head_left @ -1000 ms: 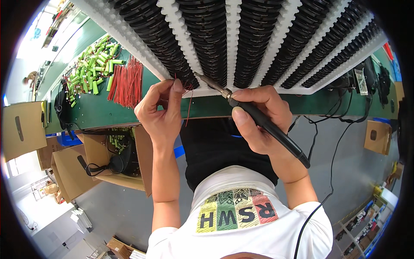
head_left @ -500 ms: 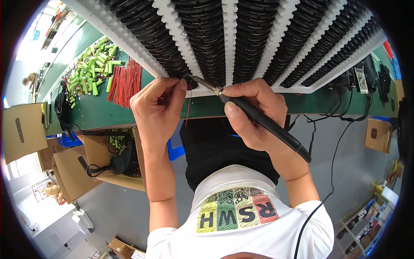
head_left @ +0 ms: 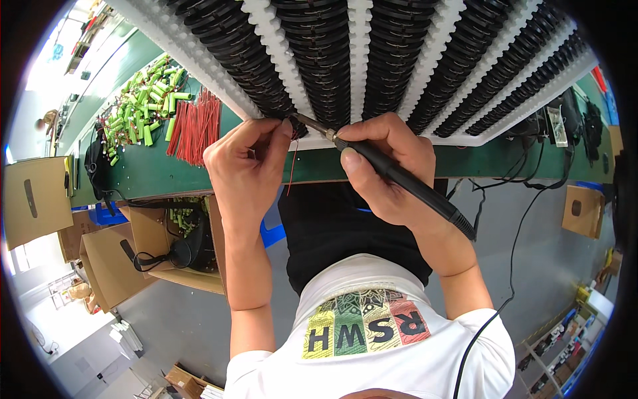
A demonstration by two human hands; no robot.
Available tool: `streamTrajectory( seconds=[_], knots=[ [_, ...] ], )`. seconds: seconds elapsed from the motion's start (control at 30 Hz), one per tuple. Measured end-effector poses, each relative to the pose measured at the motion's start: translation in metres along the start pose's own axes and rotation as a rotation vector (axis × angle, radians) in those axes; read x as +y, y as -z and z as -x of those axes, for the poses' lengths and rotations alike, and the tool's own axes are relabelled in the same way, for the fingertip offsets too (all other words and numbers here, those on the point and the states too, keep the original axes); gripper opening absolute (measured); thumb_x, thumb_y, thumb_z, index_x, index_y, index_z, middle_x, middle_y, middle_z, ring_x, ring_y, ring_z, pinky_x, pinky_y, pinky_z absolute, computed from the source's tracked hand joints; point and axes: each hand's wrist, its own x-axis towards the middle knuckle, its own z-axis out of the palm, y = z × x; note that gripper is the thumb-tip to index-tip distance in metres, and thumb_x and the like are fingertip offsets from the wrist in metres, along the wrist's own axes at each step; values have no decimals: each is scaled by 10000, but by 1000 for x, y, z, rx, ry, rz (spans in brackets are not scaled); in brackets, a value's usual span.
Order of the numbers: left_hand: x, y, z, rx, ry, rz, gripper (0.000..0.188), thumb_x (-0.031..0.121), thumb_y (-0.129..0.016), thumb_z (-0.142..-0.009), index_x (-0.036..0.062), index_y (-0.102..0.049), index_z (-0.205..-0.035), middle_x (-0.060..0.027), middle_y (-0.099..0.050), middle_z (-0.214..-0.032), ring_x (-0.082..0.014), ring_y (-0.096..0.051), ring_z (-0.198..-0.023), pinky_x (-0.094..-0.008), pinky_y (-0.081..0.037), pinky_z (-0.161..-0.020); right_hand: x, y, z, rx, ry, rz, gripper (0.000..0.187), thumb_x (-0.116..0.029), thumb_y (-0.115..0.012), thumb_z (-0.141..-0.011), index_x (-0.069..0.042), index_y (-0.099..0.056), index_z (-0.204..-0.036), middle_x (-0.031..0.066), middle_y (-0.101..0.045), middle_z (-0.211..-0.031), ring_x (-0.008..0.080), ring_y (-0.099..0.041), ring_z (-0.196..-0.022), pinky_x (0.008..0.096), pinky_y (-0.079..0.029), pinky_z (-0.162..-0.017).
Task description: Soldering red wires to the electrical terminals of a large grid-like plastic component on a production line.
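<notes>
I see a green workbench (head_left: 166, 174) running across the upper half of the view. On it, filling the top, lies a large white rack (head_left: 359, 73) with ribbed dividers and long rows of black ring-shaped parts (head_left: 309, 63), the rows fanning away from me. At the bench's left end sits a heap of green cylindrical cells (head_left: 143, 106), and just beside it a bundle of cut red wires (head_left: 194, 126). Below the bench on the left stand open cardboard boxes (head_left: 109, 256).

My right hand (head_left: 385, 169) is wrapped shut around a black soldering iron (head_left: 399, 179), held like a pen. The iron's long axis runs diagonally: its metal tip points up and to the left, meeting the near edge of the rack at the end of a black row, while the handle's rear points down and to the right, where its cord (head_left: 505, 266) leaves past my wrist.

My left hand (head_left: 246, 163) is pinched narrow, thumb and forefinger closed at the same spot as the iron's tip. A thin red wire (head_left: 293, 166) hangs down from that pinch. I cannot tell whether the tip touches the wire itself.
</notes>
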Motion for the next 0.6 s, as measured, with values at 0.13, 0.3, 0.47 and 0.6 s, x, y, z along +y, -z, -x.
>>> streamTrajectory(
  seconds=[0.13, 0.3, 0.47, 0.6],
  knots=[
    [2, -1, 0, 6, 16, -1, 52, -10, -732, -780, -39, -688, -782, -17, -509, -558, -104, -366, -496, -241, -306, -468, -2, 0, 0, -1, -17, 4, 175, -71, -685, -865, -13, -647, -1025, -48, -532, -584, 48, -406, -479, 179, -286, -464],
    [2, -2, 1, 17, 23, -19, 65, 5, -739, -782, -40, -693, -784, -20, -519, -551, -106, -371, -490, -244, -311, -465, -3, 1, 0, -19, 17, 57, 173, -61, -679, -867, -12, -643, -1029, -44, -542, -602, 47, -403, -485, 179, -291, -469],
    [2, -3, 1, 19, 33, -20, 72, 15, -744, -781, -40, -698, -786, -23, -529, -546, -107, -377, -483, -244, -315, -463, -5, 0, 6, 77, 5, 3, 183, -67, -708, -820, -48, -652, -994, -58, -532, -549, 70, -429, -445, 203, -353, -446],
    [3, -3, 1, 23, 22, -61, 82, 21, -748, -784, -44, -698, -789, -23, -530, -543, -108, -379, -482, -246, -316, -463, -7, 3, 10, 97, -4, -12, 188, -68, -712, -821, -46, -650, -996, -55, -541, -556, 67, -431, -449, 198, -352, -448]
  ],
)
